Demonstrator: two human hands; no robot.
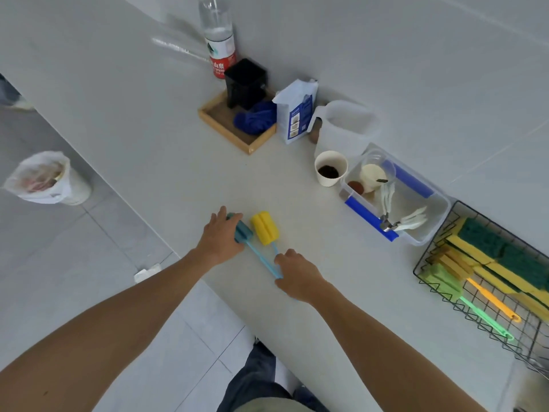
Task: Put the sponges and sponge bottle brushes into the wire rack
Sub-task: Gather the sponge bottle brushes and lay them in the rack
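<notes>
Two sponge bottle brushes lie side by side on the white counter: a teal-headed brush point(244, 231) and a yellow-headed brush point(265, 228), both with light blue handles. My left hand point(219, 236) rests over the teal head, fingers curled on it. My right hand point(297, 273) closes on the ends of the blue handles. At the right edge stands the black wire rack point(427, 257), holding yellow-and-green sponges point(511, 263), a green-headed brush point(442, 282) and an orange-handled brush point(490, 298).
A clear tub with blue handles point(398, 200) holding cutlery sits left of the rack. Behind it are a paper cup point(329, 169), a white jug point(344, 126), a blue-and-white bag point(297, 111), a wooden tray point(234, 126) and a water bottle point(218, 37). A lined bin point(47, 179) stands on the floor left.
</notes>
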